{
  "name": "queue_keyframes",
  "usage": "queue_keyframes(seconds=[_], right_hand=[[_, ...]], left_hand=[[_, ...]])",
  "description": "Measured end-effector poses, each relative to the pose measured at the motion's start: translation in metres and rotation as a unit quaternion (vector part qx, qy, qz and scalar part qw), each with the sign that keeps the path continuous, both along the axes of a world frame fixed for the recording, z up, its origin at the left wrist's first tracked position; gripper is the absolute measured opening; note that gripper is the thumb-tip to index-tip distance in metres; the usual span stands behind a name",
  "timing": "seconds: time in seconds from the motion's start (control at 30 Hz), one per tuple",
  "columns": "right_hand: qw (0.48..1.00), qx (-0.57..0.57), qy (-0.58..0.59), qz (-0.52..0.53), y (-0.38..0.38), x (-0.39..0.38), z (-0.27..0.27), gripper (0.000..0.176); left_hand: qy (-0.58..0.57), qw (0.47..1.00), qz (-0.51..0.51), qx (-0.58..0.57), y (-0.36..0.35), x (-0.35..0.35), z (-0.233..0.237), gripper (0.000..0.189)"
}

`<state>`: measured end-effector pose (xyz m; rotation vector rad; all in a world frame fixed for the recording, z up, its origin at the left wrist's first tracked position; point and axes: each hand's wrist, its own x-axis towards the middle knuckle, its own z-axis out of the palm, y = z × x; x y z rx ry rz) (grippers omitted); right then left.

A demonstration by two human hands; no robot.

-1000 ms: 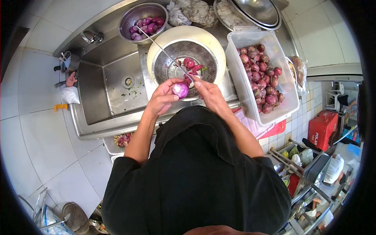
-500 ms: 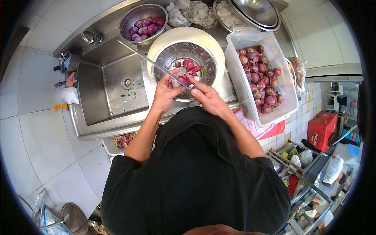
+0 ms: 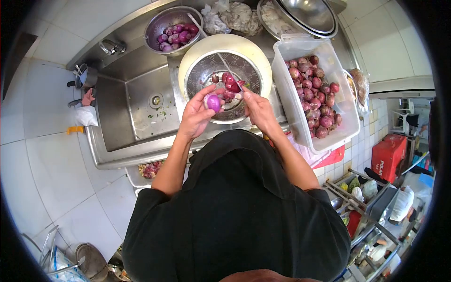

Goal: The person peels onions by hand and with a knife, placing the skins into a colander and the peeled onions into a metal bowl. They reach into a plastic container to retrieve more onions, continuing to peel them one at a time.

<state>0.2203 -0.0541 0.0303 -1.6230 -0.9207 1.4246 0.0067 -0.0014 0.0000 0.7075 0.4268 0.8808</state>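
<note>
In my left hand point(image 3: 197, 113) is a red onion point(image 3: 213, 103), its smooth purple surface bare of dry skin, gripped by the fingers and thumb. My right hand point(image 3: 258, 110) is closed around a knife point(image 3: 229, 66), whose long thin blade points away from me over the metal colander point(image 3: 253, 70). A dark red piece of onion skin point(image 3: 240, 85) shows by the blade near my right fingers. Below both hands, the colander holds red onion skins point(image 3: 229, 80) and trimmed bits. Around it runs a wide, round cream-coloured surface point(image 3: 188, 56).
Right of the colander stands a clear plastic bin point(image 3: 346, 117) of unpeeled red onions point(image 3: 312, 94). A metal bowl point(image 3: 149, 35) of peeled onions sits behind, left of plastic bags point(image 3: 239, 19) and stacked metal bowls point(image 3: 310, 16). The sink basin point(image 3: 141, 115) is at left.
The knife has swung from pointing far left across the onion to pointing forward over the colander. My right hand has moved right, apart from the onion, which now shows bare in my left hand.
</note>
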Motion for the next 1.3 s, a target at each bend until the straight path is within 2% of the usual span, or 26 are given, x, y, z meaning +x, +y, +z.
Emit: queue_keyframes(seconds=[0.07,0.17,0.2,0.3,0.33,0.47,0.5,0.53,0.57,0.6,0.67,0.73,0.77,0.8,0.87,0.93,1.0,1.03,1.07,1.2,1.27,1.3], right_hand=[[0.999,-0.018,-0.035,0.025,0.001,0.005,0.002,0.062],[0.994,-0.027,-0.086,0.069,0.0,0.004,0.007,0.073],[0.991,-0.022,-0.098,0.093,-0.003,0.008,-0.004,0.07],[0.997,0.03,-0.029,0.07,-0.008,0.004,-0.007,0.059],[0.997,0.01,-0.011,0.079,-0.008,0.006,-0.008,0.057],[0.999,-0.021,0.009,0.044,-0.01,0.01,-0.002,0.049],[0.998,-0.035,0.007,0.046,-0.01,0.013,-0.009,0.053],[0.996,-0.067,0.003,0.056,-0.009,0.015,-0.004,0.059],[0.997,-0.043,-0.004,0.068,-0.008,0.018,0.003,0.062],[0.997,-0.023,-0.012,0.076,-0.01,0.02,0.008,0.064],[0.999,-0.009,-0.022,0.028,-0.014,0.02,0.006,0.062],[0.999,0.028,0.041,0.011,-0.02,0.026,0.007,0.059],[0.995,0.015,0.102,0.007,-0.026,0.034,0.015,0.051],[0.995,0.018,0.1,-0.006,-0.031,0.04,0.015,0.051],[0.995,0.025,0.096,-0.025,-0.039,0.049,0.013,0.051],[0.992,0.055,0.087,-0.078,-0.052,0.061,0.023,0.039],[0.983,0.069,0.105,-0.135,-0.07,0.078,0.024,0.031],[0.978,0.063,0.116,-0.161,-0.082,0.089,0.028,0.021],[0.97,0.07,0.121,-0.198,-0.093,0.1,0.027,0.021],[0.929,0.119,0.156,-0.313,-0.146,0.146,0.033,0.022],[0.908,0.126,0.138,-0.376,-0.169,0.164,0.042,0.021],[0.897,0.127,0.136,-0.401,-0.181,0.173,0.046,0.021]], left_hand=[[-0.016,0.999,0.03,-0.01,0.008,-0.004,-0.003,0.064],[0.052,0.991,0.118,-0.03,0.03,-0.016,-0.018,0.056],[0.078,0.985,0.151,-0.041,0.04,-0.02,-0.022,0.055],[0.144,0.96,0.235,-0.051,0.083,-0.034,-0.026,0.045],[0.16,0.952,0.255,-0.057,0.1,-0.039,-0.027,0.043],[0.137,0.952,0.272,-0.031,0.174,-0.046,-0.025,0.052],[0.116,0.957,0.263,-0.026,0.188,-0.045,-0.021,0.056],[0.182,0.948,0.263,0.003,0.2,-0.045,-0.015,0.064],[0.19,0.951,0.236,0.068,0.214,-0.046,-0.017,0.071],[0.22,0.94,0.257,0.052,0.214,-0.04,-0.007,0.072],[0.243,0.93,0.265,0.075,0.202,-0.026,0.016,0.063],[0.271,0.906,0.301,0.121,0.185,0.001,0.024,0.051],[0.27,0.905,0.297,0.139,0.179,0.013,0.022,0.046],[0.271,0.903,0.295,0.157,0.175,0.025,0.021,0.04],[0.268,0.909,0.261,0.182,0.16,0.059,0.031,0.035],[0.269,0.912,0.224,0.214,0.143,0.094,0.039,0.03],[0.289,0.911,0.159,0.249,0.124,0.14,0.051,0.024],[0.281,0.91,0.11,0.284,0.119,0.163,0.047,0.024],[0.273,0.905,0.062,0.319,0.116,0.188,0.04,0.024],[0.313,0.823,-0.107,0.462,0.095,0.299,0.019,0.03],[0.333,0.801,-0.199,0.456,0.087,0.356,0.003,0.031],[0.345,0.789,-0.208,0.463,0.083,0.383,-0.007,0.034]])
